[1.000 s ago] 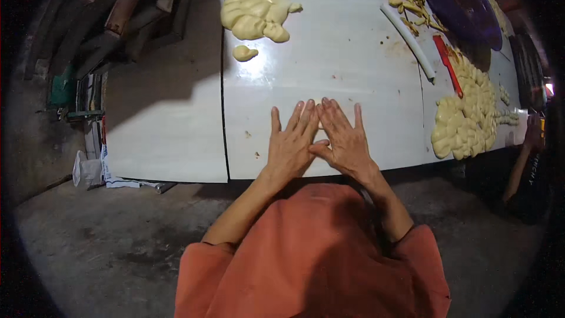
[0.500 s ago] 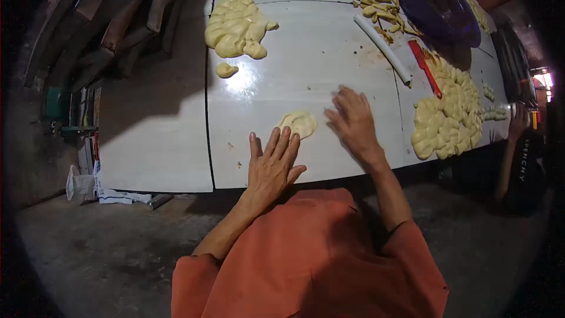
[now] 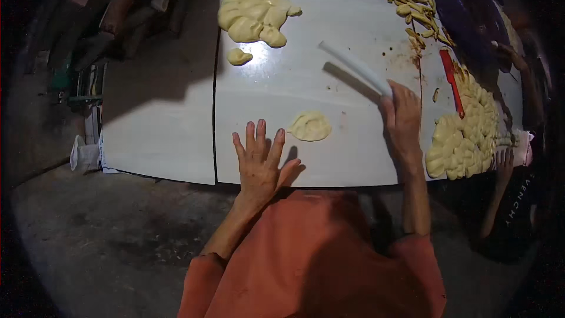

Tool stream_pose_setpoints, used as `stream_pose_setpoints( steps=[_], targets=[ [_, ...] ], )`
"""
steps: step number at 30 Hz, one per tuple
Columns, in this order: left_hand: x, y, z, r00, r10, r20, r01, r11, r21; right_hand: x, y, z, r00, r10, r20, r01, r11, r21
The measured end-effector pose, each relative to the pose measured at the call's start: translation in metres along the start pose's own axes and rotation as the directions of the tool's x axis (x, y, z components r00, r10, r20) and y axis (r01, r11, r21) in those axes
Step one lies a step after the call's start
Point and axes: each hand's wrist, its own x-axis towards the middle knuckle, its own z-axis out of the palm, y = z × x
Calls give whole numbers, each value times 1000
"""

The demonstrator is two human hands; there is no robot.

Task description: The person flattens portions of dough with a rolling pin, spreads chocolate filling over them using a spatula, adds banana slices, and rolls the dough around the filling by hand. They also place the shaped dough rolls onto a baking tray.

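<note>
My left hand (image 3: 258,159) is open near the table's front edge, fingers spread just left of a flattened pale dough piece (image 3: 310,126). My right hand (image 3: 400,115), right of that piece, grips the near end of a long white rod or pipe (image 3: 353,65), which angles up and to the left over the table. Beyond, at the upper left, are a cluster of dough lumps (image 3: 253,6) and a separate small lump (image 3: 239,57). Right of my right hand lies a red scraper or knife (image 3: 452,79), beside a large mass of dough pieces (image 3: 462,141).
The white table (image 3: 153,147) carries scattered golden-brown pieces (image 3: 412,0) and a purple basin (image 3: 465,0) at the upper right. Dark wooden planks (image 3: 115,6) stand at the upper left. A co-worker's arms and hands (image 3: 503,165) are at the far right edge.
My hands have moved apart from pressing together, uncovering the flattened dough. My right hand has moved right and taken hold of the white rod, swinging its far end leftward. My left hand shifted left.
</note>
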Motion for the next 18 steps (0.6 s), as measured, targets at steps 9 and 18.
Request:
stream_pose_setpoints(
  steps=[9, 18],
  targets=[
    [63, -10, 22, 947, -167, 274, 135, 982, 131, -9, -81, 49, 951, -4, 308, 26, 997, -68],
    [184, -57, 57, 971, -232, 53, 216, 952, 218, 129, -47, 96, 993, -67, 96, 81, 987, -142]
  ],
)
